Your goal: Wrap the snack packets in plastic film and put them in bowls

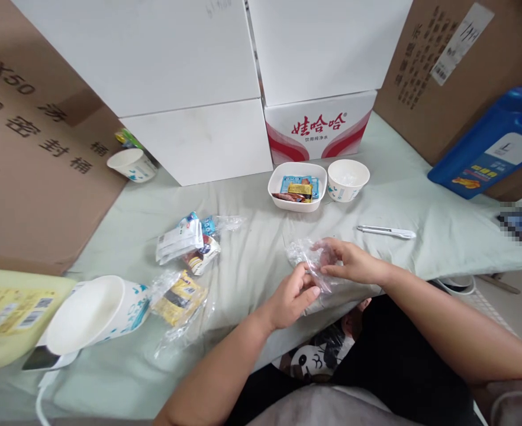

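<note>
A crumpled clear plastic bag (300, 251) lies on the pale green cloth near its front edge, between my two hands. My left hand (291, 297) has its fingers curled at the bag's near side, pinching the film. From the right, my right hand (348, 261) grips the same bag, with its fingertips partly behind the see-through plastic. Whether anything small is inside the bag I cannot make out. Beyond the hands stands a white tray (273, 188) with several snack packets (300, 189) in it. Touching distance from it is a paper bowl (348, 190) holding clear film.
A slim white-handled tool (386, 232) lies at right, by a blue bottle (487, 145). Snack packets (181, 239) and a bagged yellow packet (181, 297) lie left. A tilted paper bowl (125, 310) rests near a yellow jug (12, 319). White boxes (199, 145) wall the back.
</note>
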`<move>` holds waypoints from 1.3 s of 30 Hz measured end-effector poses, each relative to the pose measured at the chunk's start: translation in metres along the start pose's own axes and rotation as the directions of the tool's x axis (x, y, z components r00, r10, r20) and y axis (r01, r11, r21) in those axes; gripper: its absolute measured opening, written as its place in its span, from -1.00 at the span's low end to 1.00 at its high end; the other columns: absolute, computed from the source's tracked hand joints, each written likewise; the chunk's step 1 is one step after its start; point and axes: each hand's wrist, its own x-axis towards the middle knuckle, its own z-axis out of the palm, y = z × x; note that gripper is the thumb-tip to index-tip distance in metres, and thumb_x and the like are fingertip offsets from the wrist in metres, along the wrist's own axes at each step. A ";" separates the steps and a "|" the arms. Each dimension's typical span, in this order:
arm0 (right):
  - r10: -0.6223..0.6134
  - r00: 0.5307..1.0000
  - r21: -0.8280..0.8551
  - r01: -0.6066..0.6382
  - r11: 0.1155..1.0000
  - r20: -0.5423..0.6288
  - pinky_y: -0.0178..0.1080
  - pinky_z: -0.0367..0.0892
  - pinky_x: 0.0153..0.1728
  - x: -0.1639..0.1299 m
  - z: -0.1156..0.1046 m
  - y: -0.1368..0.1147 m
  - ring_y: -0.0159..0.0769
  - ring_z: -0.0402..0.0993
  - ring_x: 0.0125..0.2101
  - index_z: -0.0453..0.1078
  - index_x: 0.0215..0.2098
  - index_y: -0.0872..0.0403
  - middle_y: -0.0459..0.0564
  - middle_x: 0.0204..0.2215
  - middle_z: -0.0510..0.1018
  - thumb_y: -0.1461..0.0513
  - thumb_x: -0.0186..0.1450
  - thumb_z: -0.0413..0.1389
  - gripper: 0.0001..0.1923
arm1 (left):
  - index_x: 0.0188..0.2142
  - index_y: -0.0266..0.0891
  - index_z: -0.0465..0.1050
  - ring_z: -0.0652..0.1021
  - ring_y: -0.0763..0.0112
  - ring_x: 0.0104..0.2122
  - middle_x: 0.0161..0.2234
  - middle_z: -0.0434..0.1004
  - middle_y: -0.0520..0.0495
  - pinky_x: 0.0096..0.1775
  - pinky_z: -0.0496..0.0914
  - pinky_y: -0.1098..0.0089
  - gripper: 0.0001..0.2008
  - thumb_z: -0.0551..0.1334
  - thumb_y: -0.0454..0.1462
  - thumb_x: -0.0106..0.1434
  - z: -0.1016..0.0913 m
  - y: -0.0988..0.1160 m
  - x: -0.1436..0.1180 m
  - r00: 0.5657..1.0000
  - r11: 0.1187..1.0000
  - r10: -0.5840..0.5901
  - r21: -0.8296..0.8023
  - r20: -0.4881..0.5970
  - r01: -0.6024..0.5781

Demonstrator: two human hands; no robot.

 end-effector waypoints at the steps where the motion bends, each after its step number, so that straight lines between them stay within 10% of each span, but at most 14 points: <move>1: 0.010 0.999 0.047 -0.008 0.999 -0.047 -0.27 0.35 -0.37 0.005 0.005 0.003 -0.35 0.42 -0.43 0.27 0.06 0.08 -0.09 -0.40 0.48 0.13 0.21 0.17 -0.53 | 0.11 -0.19 0.15 0.51 0.26 -0.13 -0.14 0.48 -0.14 -0.06 0.37 0.19 -0.60 0.14 -0.14 0.34 0.001 -0.003 0.001 1.000 0.995 0.000 -0.099 -0.025 -0.002; 5: 0.065 0.980 0.043 -0.058 0.997 -0.186 -0.29 0.31 -0.40 0.022 0.019 0.011 -0.37 0.40 -0.48 0.21 0.10 0.08 -0.14 -0.45 0.48 0.21 0.16 0.18 -0.46 | 0.21 -0.15 -0.05 0.50 0.29 -0.13 -0.06 0.42 -0.17 -0.08 0.37 0.21 -0.41 0.19 -0.15 0.30 0.008 -0.013 0.005 0.984 0.985 -0.024 -0.171 -0.174 -0.006; 12: 0.068 0.987 -0.109 -0.084 0.990 -0.143 -0.32 0.26 -0.39 0.027 0.023 0.009 -0.39 0.39 -0.49 0.23 0.11 0.11 -0.19 -0.50 0.47 0.26 0.14 0.19 -0.44 | 0.29 -0.12 -0.18 0.53 0.42 -0.31 -0.18 0.48 -0.08 -0.29 0.43 0.38 -0.33 0.16 -0.26 0.30 0.019 -0.014 -0.004 0.899 0.970 0.090 0.243 -0.428 0.019; 20: 0.088 0.977 -0.187 -0.125 0.974 -0.197 -0.30 0.27 -0.36 0.029 0.027 0.009 -0.35 0.42 -0.46 0.21 0.10 0.11 -0.15 -0.49 0.49 0.25 0.23 0.10 -0.54 | -0.19 -0.19 0.44 0.55 0.33 -0.35 -0.34 0.58 -0.04 -0.24 0.47 0.28 -0.84 0.19 -0.36 0.24 0.020 -0.007 -0.006 0.925 0.633 0.281 0.774 -0.256 0.022; 25: 0.103 0.965 -0.320 -0.179 0.930 -0.240 -0.29 0.26 -0.34 0.031 0.030 0.004 -0.32 0.44 -0.44 0.24 0.08 0.10 -0.12 -0.47 0.49 0.26 0.23 0.12 -0.55 | -0.28 -0.21 0.49 0.52 0.30 -0.34 -0.39 0.56 -0.02 -0.26 0.45 0.29 -0.93 0.24 -0.32 0.24 0.019 0.000 -0.006 0.960 0.553 0.217 0.833 -0.175 0.027; 30: 0.108 0.968 -0.384 -0.191 0.903 -0.226 -0.29 0.25 -0.36 0.032 0.033 -0.001 -0.30 0.46 -0.44 0.23 0.10 0.14 -0.09 -0.45 0.52 0.26 0.25 0.11 -0.55 | -0.22 -0.25 0.49 0.50 0.24 -0.26 -0.31 0.51 -0.12 -0.22 0.44 0.22 -0.84 0.16 -0.24 0.32 0.005 0.002 -0.003 0.869 0.397 0.439 0.917 -0.229 0.041; 33: 0.091 0.970 -0.434 -0.183 0.882 -0.224 -0.29 0.25 -0.36 0.031 0.034 0.000 -0.29 0.47 -0.43 0.21 0.12 0.13 -0.07 -0.44 0.55 0.24 0.28 0.09 -0.56 | -0.29 -0.25 0.46 0.47 0.11 -0.06 -0.12 0.48 -0.19 -0.07 0.41 0.09 -0.93 0.22 -0.29 0.26 -0.004 -0.004 0.003 0.886 0.324 0.439 0.946 -0.147 -0.004; 39: 0.061 0.896 -0.687 -0.379 0.620 -0.440 -0.17 0.29 -0.32 0.025 0.006 0.008 -0.09 0.51 -0.29 0.28 0.12 0.16 0.19 -0.21 0.57 0.20 0.34 0.00 -0.60 | -0.30 -0.24 0.42 0.41 0.03 0.05 -0.01 0.43 -0.21 0.03 0.33 0.00 -0.83 0.34 -0.28 0.12 -0.007 -0.012 0.008 0.924 0.379 0.338 0.924 -0.181 0.043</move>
